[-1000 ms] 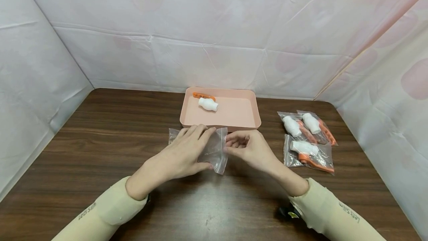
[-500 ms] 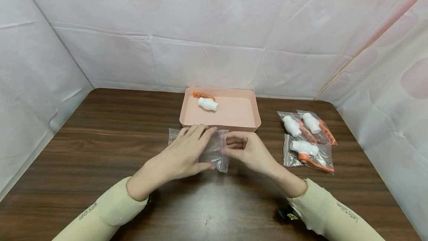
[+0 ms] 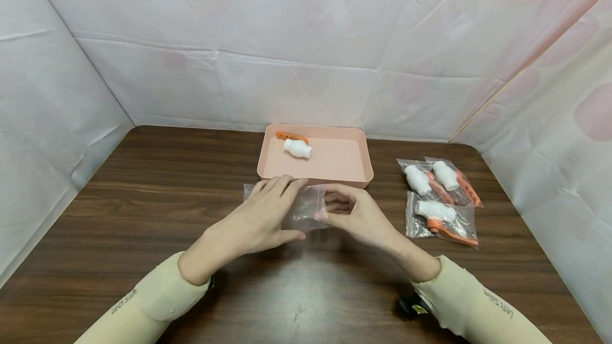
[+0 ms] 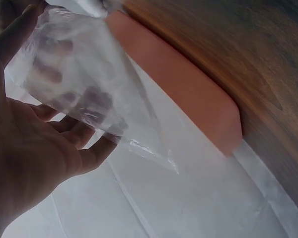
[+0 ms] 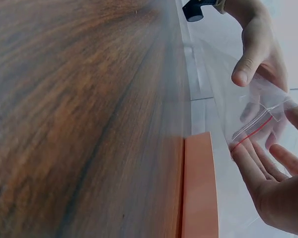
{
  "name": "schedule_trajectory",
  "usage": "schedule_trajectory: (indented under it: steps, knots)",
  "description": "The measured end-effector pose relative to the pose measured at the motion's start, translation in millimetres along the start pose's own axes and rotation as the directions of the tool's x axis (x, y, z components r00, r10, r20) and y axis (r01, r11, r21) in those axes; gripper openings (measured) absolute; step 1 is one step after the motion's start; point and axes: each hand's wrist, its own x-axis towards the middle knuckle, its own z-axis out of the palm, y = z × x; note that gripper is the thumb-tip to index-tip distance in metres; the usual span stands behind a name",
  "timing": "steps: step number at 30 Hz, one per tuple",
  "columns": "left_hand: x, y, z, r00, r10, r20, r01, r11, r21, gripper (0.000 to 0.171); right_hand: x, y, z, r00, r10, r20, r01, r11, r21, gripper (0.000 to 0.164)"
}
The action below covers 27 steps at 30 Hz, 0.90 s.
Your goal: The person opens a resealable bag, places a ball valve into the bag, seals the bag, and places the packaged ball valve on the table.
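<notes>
A clear zip bag (image 3: 302,212) is held up between my hands in the head view, in front of the pink tray. My left hand (image 3: 260,219) grips its body, fingers along the far side and thumb on the near side. At its right end, my right hand (image 3: 359,215) pinches the bag's mouth between thumb and fingers. A red zip line (image 5: 256,133) runs near that mouth in the right wrist view. Through the clear film (image 4: 84,74) the left wrist view shows fingers behind it, and nothing else appears inside.
The pink tray (image 3: 344,177) stands by the back cloth, with a white barrel-shaped part (image 3: 297,148) and an orange handle (image 3: 290,136) inside. On the right of the wooden table (image 3: 158,195) lie three clear bags (image 3: 466,216) with similar white and orange parts.
The bag's mouth end has shifted: its lower corner, hanging below the right thumb earlier, has risen. Both hands stay nearly in place.
</notes>
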Motion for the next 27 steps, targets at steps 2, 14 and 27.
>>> schedule_trajectory:
  steps: [2, 14, 27]
  knots:
    - [-0.9, -1.3, -0.9, 1.000, -0.017, 0.012, 0.017, 1.000, -0.002, 0.097, 0, 0, -1, 1.000, -0.006, 0.003, 0.006, 1.000, 0.008, 0.045]
    - [-3.4, -10.3, -3.2, 1.000, -0.016, 0.008, 0.016, 1.000, -0.004, 0.085, 1, 0, -4, 1.000, 0.023, -0.004, -0.023, 1.000, 0.012, 0.040]
    - [-4.3, -10.0, -3.6, 1.000, -0.001, 0.031, 0.003, 0.999, -0.036, 0.085, -4, -26, -3, 0.990, -0.070, 0.120, 0.074, 0.997, -0.028, 0.054]
